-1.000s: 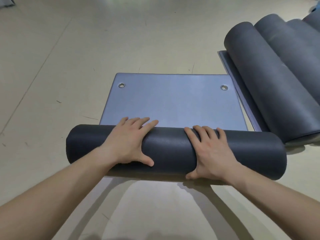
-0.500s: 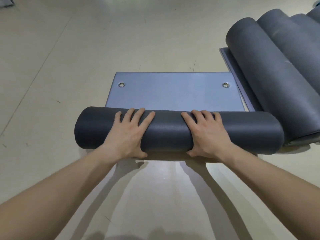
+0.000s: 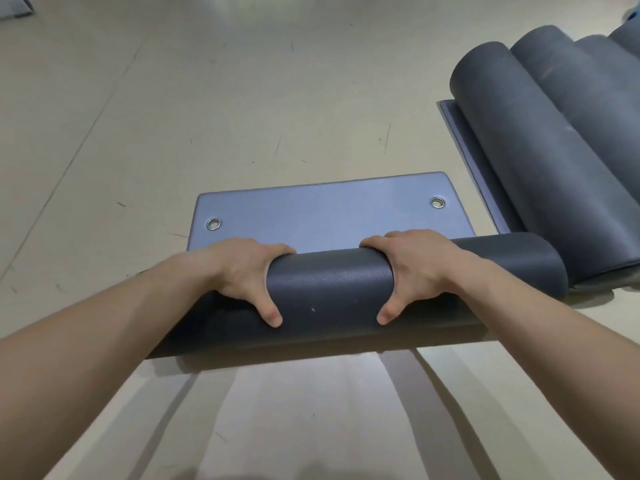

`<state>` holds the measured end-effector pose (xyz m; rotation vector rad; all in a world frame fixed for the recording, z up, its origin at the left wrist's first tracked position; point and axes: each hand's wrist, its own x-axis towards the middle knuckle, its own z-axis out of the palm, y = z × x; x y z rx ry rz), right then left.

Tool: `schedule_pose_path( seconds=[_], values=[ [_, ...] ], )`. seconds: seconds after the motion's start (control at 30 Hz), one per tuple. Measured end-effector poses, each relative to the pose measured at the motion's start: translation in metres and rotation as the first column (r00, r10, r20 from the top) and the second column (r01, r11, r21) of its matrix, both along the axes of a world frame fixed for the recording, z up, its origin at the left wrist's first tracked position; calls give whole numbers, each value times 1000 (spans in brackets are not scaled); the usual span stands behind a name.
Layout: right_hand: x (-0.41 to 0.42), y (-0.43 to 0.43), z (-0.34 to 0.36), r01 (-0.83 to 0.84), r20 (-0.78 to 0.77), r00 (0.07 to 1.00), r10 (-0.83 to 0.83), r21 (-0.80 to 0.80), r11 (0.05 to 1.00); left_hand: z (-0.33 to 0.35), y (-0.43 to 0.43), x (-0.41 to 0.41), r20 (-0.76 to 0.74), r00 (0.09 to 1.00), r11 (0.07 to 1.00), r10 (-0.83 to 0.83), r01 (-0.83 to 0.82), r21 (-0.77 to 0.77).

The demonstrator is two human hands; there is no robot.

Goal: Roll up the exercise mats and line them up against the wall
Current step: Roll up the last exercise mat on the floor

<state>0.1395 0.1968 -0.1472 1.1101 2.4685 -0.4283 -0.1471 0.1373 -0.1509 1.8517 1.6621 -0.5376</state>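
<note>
While hands [image 3: 247,271] grip it, the rolled mat [image 3: 329,289] lies beneath.

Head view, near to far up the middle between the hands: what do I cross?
floor → roll → flat mat end → floor again

The smooth beige floor [image 3: 242,98] has thin lines and small dark scratches on it. A dark grey foam exercise mat [image 3: 329,292] lies on it, mostly rolled up. Its flat end has two round metal rings [image 3: 213,224]. Just beside it on the right, more rolled grey mats [image 3: 554,150] lie side by side.
</note>
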Motion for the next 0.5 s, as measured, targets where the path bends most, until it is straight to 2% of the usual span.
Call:
schedule_pose_path(
  seconds=[0.03, 0.1, 0.17, 0.2, 0.27, 0.33, 0.37, 0.43, 0.5],
  values=[
    [0, -3, 0, 17, -28, 999, -16, 25, 1000, 0, 5, -4, 41, 999, 999, 34, -33, -34],
    [6, -16, -9, 36, -88, 996, -20, 182, 983, 1, 15, -5, 132, 984, 988, 118, -104, -112],
    [13, -37, -26, 2, -71, 997, 24, 340, 940, 6, 16, -4, 161, 976, 986, 143, -127, -108],
    [16, -43, -33, -17, -59, 997, 41, 365, 931, 6, 10, -4, 155, 980, 992, 123, -119, -38],
    [13, -34, -35, -35, -46, 997, 55, 342, 939, 2, -15, -3, 103, 990, 954, 96, -121, 275],
    [4, -12, -23, -19, -49, 998, 34, 289, 957, -16, -52, 7, 1, 997, 796, 79, -64, 601],
    [-1, -2, -17, -19, -37, 999, 29, 252, 968, -28, -68, 13, -94, 993, 760, 75, 4, 649],
    [-6, 5, -16, -1, -45, 999, 12, 231, 973, -50, -77, 19, -224, 971, 764, 90, 77, 640],
    [-2, -7, -27, 47, -88, 996, -20, 315, 948, -53, -58, 15, -213, 972, 770, 94, 64, 635]
  ],
)
